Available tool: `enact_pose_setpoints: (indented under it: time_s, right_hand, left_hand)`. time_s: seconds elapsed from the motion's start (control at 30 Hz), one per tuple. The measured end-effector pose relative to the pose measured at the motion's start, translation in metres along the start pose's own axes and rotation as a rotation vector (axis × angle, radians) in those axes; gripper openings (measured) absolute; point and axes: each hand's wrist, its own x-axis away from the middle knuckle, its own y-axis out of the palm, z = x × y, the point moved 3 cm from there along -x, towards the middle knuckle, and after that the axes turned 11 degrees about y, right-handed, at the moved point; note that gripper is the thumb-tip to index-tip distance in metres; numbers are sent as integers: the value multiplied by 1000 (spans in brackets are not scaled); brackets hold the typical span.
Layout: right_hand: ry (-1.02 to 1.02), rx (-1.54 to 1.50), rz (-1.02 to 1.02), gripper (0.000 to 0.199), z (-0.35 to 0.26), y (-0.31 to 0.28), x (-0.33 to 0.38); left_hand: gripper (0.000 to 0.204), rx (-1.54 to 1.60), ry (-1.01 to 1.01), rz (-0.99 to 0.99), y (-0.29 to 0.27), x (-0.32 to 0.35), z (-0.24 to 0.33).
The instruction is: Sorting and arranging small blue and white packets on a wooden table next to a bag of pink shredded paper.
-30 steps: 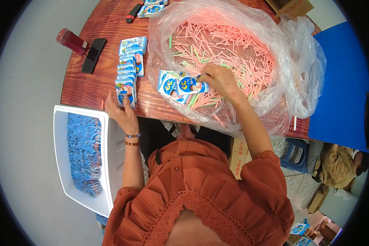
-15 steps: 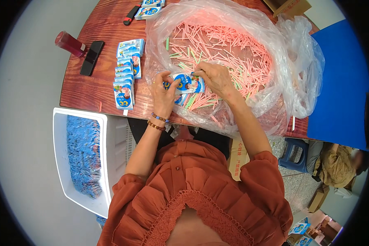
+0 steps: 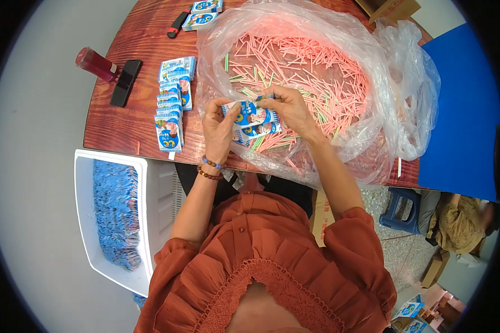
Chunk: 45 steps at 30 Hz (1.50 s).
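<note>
Between my two hands is a small blue and white printed packet point(image 3: 252, 115), held above the near part of a clear plastic bag point(image 3: 216, 72). My left hand point(image 3: 220, 123) pinches its left side with the thumb on top. At its upper right edge, the fingers of my right hand point(image 3: 289, 111) are closed on it. Another blue and white packet point(image 3: 264, 130) lies just below, on the thin pink and green sticks point(image 3: 316, 66) spread in the bag. To the left, an overlapping row of the same packets point(image 3: 169, 130) rests on the wooden table.
A black phone point(image 3: 126, 83) and a red-capped bottle point(image 3: 97, 64) lie at the left. A cutter knife point(image 3: 178, 25) and small boxes point(image 3: 200, 20) sit at the back. A white bin point(image 3: 144, 222) full of blue packets stands below the table's left edge; a blue stool point(image 3: 400, 208) is right.
My hands have shifted slightly, and the held packet has moved a little up off the one below, which now shows more. Both hands keep their grip.
</note>
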Motion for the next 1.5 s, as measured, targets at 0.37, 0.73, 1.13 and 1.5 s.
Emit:
enact_pose_setpoints:
  time_s: [0.37,0.73,1.13,1.5]
  right_hand:
    - [-91,-171,82,7,16,18,7]
    - [-126,-175,139,8,12,26,12]
    - [-168,-281,128,13,2,1,22]
    - [-593,639,47,34,-11,11,27]
  left_hand:
    - [9,47,-115,106,-3,15,-3]
    - [11,139,-121,134,0,20,2]
    - [16,253,-258,192,-9,21,-8]
    - [18,319,-456,19,6,20,-4]
